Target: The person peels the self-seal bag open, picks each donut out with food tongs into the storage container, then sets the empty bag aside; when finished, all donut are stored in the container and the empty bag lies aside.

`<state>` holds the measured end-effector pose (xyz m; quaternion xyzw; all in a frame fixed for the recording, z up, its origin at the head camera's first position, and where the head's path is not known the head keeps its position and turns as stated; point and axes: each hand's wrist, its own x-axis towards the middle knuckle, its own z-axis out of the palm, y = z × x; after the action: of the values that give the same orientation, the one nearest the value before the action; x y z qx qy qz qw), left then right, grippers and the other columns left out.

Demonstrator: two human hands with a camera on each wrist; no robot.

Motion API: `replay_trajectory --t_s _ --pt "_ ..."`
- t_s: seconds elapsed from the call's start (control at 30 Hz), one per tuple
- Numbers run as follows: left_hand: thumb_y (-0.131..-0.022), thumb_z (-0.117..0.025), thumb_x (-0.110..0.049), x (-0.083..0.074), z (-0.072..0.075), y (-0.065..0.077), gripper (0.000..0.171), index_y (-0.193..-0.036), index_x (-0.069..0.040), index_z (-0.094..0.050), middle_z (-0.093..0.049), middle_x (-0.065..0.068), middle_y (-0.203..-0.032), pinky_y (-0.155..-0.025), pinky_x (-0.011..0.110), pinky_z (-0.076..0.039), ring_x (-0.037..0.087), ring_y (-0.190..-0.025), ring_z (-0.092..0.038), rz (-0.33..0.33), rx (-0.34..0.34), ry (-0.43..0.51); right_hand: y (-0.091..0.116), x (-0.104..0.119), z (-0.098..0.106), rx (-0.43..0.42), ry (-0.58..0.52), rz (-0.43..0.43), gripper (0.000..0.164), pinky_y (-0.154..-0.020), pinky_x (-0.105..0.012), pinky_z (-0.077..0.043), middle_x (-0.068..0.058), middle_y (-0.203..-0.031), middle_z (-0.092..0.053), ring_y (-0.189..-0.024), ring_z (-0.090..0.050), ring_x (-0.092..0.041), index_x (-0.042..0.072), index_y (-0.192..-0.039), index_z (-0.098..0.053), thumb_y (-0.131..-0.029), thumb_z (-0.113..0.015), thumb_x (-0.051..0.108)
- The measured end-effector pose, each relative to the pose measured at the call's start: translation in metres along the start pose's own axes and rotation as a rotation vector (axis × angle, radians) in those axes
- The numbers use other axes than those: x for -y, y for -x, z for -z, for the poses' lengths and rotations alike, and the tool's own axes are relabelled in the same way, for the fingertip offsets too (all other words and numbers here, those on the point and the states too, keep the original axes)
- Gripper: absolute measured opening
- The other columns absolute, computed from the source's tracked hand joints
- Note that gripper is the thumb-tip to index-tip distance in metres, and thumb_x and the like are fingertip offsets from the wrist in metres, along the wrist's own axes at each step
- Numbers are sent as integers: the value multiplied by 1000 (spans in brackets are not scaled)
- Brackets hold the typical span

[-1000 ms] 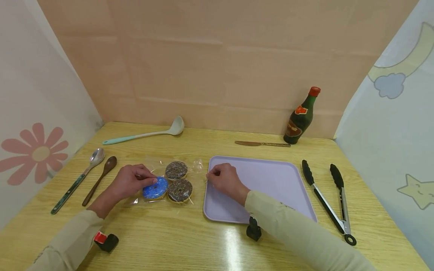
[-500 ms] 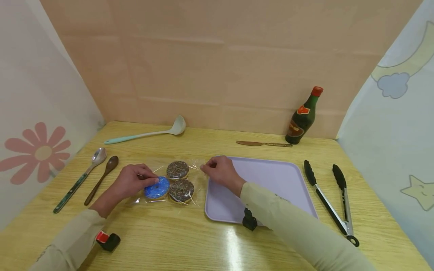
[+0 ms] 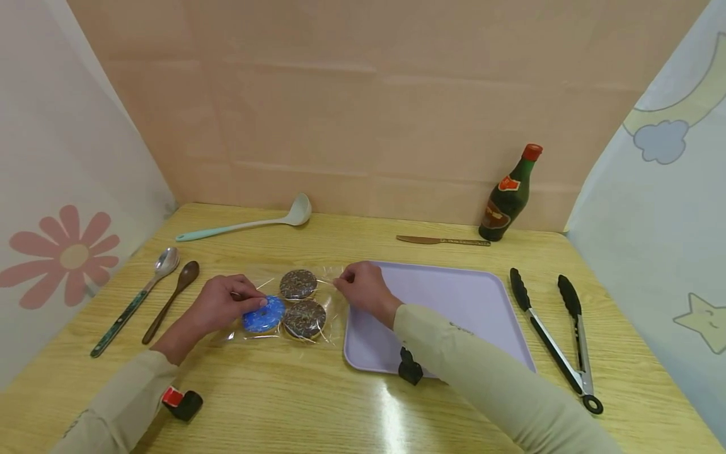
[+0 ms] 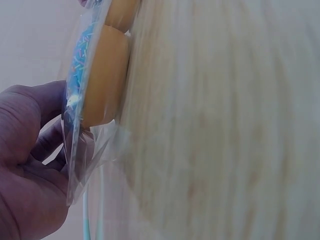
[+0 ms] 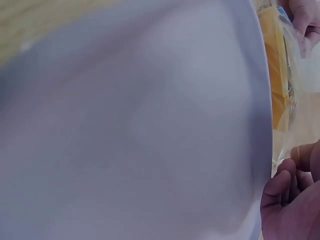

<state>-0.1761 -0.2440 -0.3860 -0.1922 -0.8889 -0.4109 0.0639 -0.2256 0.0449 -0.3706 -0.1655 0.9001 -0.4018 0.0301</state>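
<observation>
A clear plastic bag (image 3: 336, 315) lies on the table between my hands. Through it show a blue-iced doughnut (image 3: 263, 315) and two chocolate doughnuts (image 3: 304, 320), all with sprinkles. My left hand (image 3: 218, 309) pinches the bag's left end, thumb over the edge of the blue doughnut. The left wrist view has that hand (image 4: 30, 165) holding the film beside the doughnut's tan side (image 4: 106, 75). At the opposite end, my right hand (image 3: 367, 290) pinches the bag's right edge above the tray's left corner. In the right wrist view its curled fingers (image 5: 282, 187) meet the film.
A lilac tray (image 3: 448, 296) lies under my right forearm. Black-tipped tongs (image 3: 553, 343) are to its right. Behind stand a green bottle (image 3: 505, 205) and a flat knife (image 3: 442, 240). A ladle (image 3: 244, 226), a metal spoon (image 3: 136, 301) and a wooden spoon (image 3: 171, 301) lie left.
My right hand has shifted left and slightly away from me, off the tray's edge toward the bag. The left hand stays at the blue doughnut. The head view has shifted a little.
</observation>
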Motion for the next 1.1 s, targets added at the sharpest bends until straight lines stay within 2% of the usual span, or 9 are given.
replay_trajectory --t_s 0.17,0.57,0.87,1.1 --pt "-82 -75 -8 0 1 0 3 -84 -6 -77 -62 -3 -80 -62 27 -51 12 -72 -58 1 5 -11 1 -5 3 -18 -6 -34 14 -59 -28 -45 1 -72 -60 -67 -53 -14 7 -78 -68 -89 -67 17" --pt "-83 -74 -9 0 3 2 5 -86 -6 -77 -61 0 -84 -62 27 -50 12 -73 -58 10 35 19 7 -9 8 -72 17 19 14 -58 -27 -43 2 -66 -57 -63 -51 -13 8 -71 -64 -85 -66 12" --pt "-83 -73 -9 2 3 1 5 -85 -6 -77 -61 -1 -84 -61 28 -49 12 -73 -57 -13 37 23 11 -10 7 -104 -23 -63 13 -54 -28 -44 2 -66 -59 -58 -52 -13 8 -74 -68 -85 -63 12" --pt "-83 -74 -9 3 3 0 4 -85 -6 -77 -62 -1 -83 -60 27 -48 12 -73 -57 -39 29 13 11 -12 7 -139 -16 -86 14 -53 -28 -43 2 -64 -58 -58 -52 -13 9 -71 -68 -83 -61 10"
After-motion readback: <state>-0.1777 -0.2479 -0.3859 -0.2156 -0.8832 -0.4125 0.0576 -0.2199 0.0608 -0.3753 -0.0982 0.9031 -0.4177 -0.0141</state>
